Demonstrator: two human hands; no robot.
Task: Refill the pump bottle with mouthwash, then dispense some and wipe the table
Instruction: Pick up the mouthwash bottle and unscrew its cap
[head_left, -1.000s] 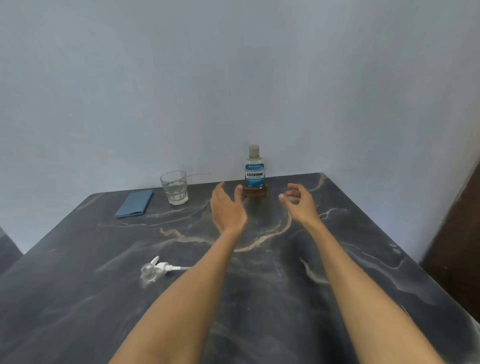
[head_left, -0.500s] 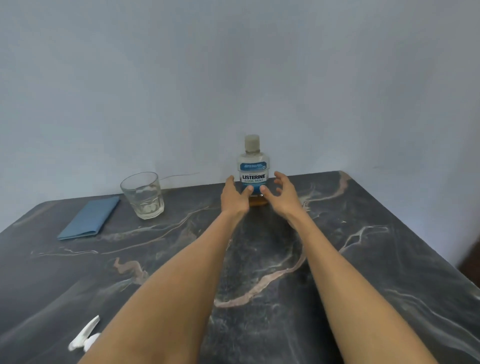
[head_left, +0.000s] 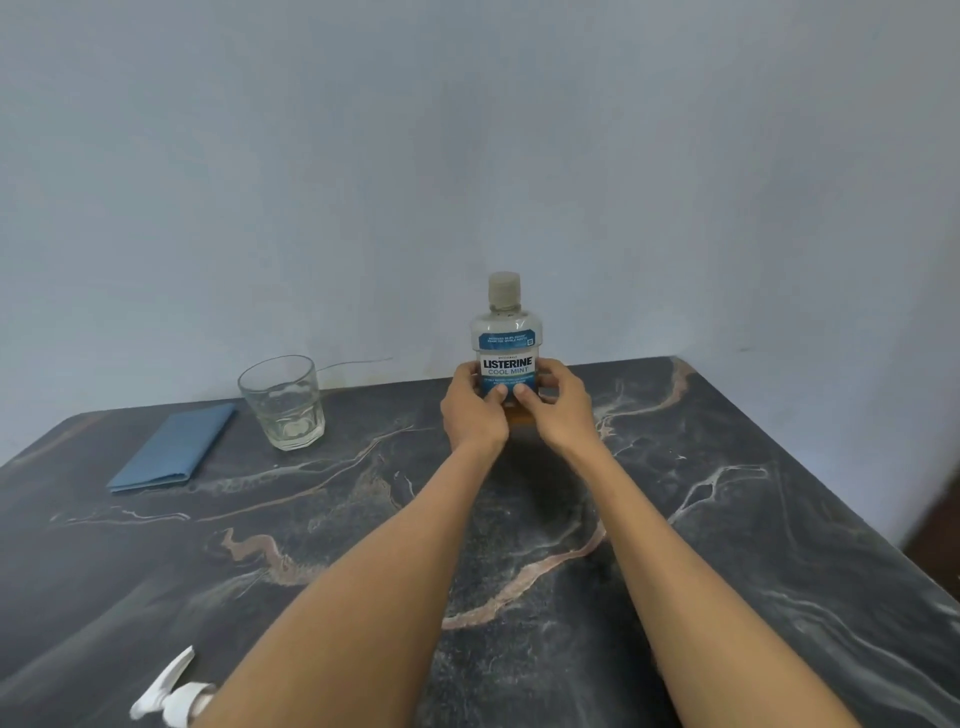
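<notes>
Clear mouthwash bottle, blue label, pale cap, upright, nearly empty.

A clear plastic mouthwash bottle with a blue label and pale cap stands upright at the far edge of the dark marble-patterned table, against a pale wall. The left hand and right hand grip its lower body from both sides. To the left stand a clear faceted glass tumbler and a folded blue cloth. A white plastic pump head lies at the near left edge.
</notes>
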